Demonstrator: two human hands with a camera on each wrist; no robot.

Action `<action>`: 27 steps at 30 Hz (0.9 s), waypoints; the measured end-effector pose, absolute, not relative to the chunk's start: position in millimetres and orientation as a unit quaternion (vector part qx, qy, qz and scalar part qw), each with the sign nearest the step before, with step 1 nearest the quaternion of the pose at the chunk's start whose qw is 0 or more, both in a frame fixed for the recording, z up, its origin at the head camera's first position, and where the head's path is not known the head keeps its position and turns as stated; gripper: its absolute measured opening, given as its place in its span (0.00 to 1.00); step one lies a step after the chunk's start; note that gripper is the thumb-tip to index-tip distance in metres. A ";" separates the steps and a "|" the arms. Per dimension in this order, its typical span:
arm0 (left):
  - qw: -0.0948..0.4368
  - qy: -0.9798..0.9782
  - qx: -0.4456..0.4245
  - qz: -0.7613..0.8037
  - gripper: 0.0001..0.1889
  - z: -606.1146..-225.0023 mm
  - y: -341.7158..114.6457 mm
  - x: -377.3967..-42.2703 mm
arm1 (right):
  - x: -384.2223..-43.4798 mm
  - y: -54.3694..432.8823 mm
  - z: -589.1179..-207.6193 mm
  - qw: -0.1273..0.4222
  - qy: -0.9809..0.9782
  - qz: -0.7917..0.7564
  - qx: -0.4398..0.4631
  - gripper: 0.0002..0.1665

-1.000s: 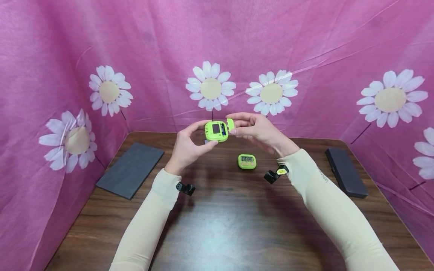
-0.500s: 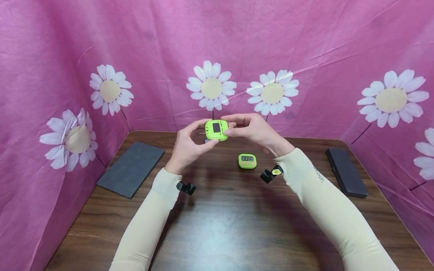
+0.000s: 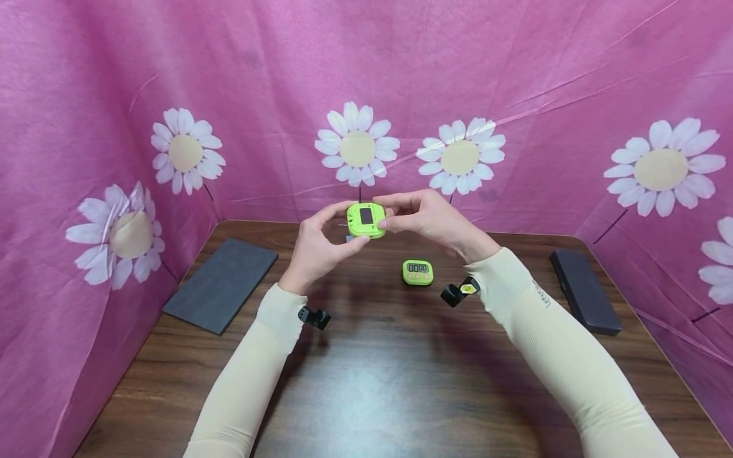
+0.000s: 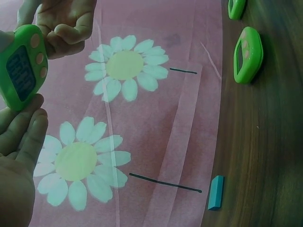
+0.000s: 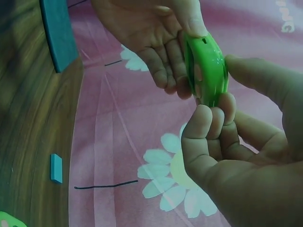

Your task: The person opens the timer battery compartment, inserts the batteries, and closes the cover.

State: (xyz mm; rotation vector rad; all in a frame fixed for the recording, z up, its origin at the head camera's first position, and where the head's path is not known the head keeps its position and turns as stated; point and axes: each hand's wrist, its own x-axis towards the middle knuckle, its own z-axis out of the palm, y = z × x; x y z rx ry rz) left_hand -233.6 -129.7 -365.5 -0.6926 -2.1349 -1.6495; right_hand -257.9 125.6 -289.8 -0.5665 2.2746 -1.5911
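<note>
A lime-green digital timer (image 3: 365,219) is held up above the back of the table, its back with a dark square patch turned to the head camera. My left hand (image 3: 321,245) grips its left side between thumb and fingers. At the right edge, my right hand (image 3: 438,222) pinches the timer, thumb over the battery cover, which lies flush in its slot. In the left wrist view, the timer's front (image 4: 21,71) shows a display and several pink buttons. The right wrist view shows both hands around the timer's green rim (image 5: 210,71).
Another green timer (image 3: 417,272) lies face up on the wooden table (image 3: 366,356); one more green case (image 4: 236,7) shows in the left wrist view. A small blue block (image 4: 216,193) lies near the back edge. A dark mat (image 3: 220,286) is left, a black case (image 3: 585,291) right.
The right hand has moved left to the timer, bringing the separate battery cover onto its open compartment; the batteries are now covered. The left hand has stayed put.
</note>
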 end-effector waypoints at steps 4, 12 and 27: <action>0.177 -0.752 -0.242 -0.586 0.34 -364.9 -129.3 -232.9 | -259.4 127.4 -293.0 0.151 0.774 -0.588 -0.179 0.33; 0.145 -0.751 -0.243 -0.597 0.34 -365.2 -127.9 -230.1 | -262.7 134.5 -315.1 0.170 0.687 -0.695 -0.124 0.22; 0.138 -0.739 -0.264 -0.604 0.35 -367.9 -122.9 -228.8 | -257.9 135.6 -316.2 0.192 0.662 -0.718 -0.098 0.12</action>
